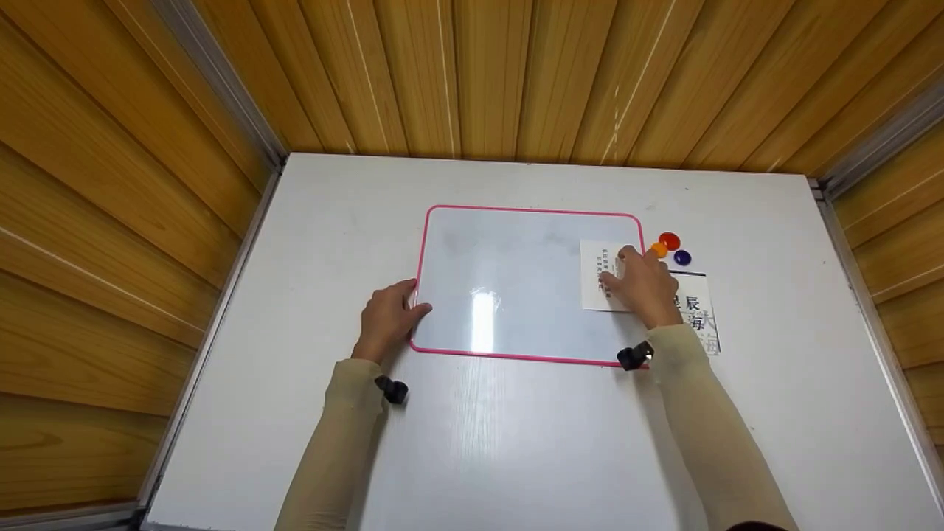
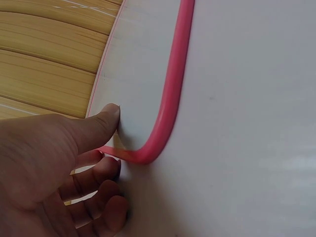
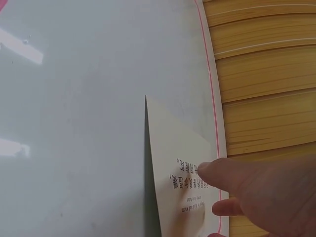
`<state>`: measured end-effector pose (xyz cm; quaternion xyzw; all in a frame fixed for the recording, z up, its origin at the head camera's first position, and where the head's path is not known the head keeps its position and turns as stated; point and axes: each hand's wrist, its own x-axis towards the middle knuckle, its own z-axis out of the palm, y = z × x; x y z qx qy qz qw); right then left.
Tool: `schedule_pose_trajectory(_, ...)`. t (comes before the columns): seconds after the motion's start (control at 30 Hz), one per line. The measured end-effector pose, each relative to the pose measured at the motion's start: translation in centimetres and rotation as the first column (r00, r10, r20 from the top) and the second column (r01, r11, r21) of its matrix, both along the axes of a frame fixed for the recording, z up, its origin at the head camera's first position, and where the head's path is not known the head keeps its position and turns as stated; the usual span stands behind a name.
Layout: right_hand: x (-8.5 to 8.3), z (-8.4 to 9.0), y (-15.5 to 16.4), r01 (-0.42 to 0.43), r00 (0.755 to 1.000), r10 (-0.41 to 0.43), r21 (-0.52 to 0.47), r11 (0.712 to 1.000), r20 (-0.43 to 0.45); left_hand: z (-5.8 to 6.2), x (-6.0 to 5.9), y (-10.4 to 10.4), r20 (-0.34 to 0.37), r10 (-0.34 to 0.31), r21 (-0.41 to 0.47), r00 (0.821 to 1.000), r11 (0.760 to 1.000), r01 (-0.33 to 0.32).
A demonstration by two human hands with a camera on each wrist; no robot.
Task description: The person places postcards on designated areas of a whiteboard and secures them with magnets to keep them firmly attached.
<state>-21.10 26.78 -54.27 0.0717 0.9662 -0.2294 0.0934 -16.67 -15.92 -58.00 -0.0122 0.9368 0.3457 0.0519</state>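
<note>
A whiteboard (image 1: 501,265) with a pink frame lies flat on the white table. My left hand (image 1: 387,318) grips its left edge; in the left wrist view the thumb (image 2: 106,121) is on top near a corner and the other fingers curl at the rim. Over the board's right side, my right hand (image 1: 646,290) holds a white card (image 1: 594,284) printed with small Chinese characters. The right thumb (image 3: 215,170) lies on the card's printed face, and the card's near edge stands off the board, casting a shadow. Part of the card is hidden by the hand.
Right of the board lie an orange disc (image 1: 658,250), a red disc (image 1: 670,240) and a dark blue disc (image 1: 682,258). Below them is another card (image 1: 699,289) with large characters, partly covered by the right hand. Wood-look panels (image 1: 487,81) border the table (image 1: 457,442).
</note>
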Motion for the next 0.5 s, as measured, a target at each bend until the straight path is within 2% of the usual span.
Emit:
schedule_pose_trajectory(0.2, -0.1, 0.3, 0.2, 0.006, 0.999, -0.007, -0.019, 1.000, -0.041, 0.0, 0.0, 0.1, 0.008, 0.007, 0.025, 1.000, 1.000, -0.007)
schedule_pose_trajectory(0.5, -0.3, 0.3, 1.1, 0.021, 0.991, -0.033, -0.097, 0.995, -0.129, -0.1, 0.0, 0.0, -0.003, 0.008, 0.017, 1.000, 1.000, -0.008)
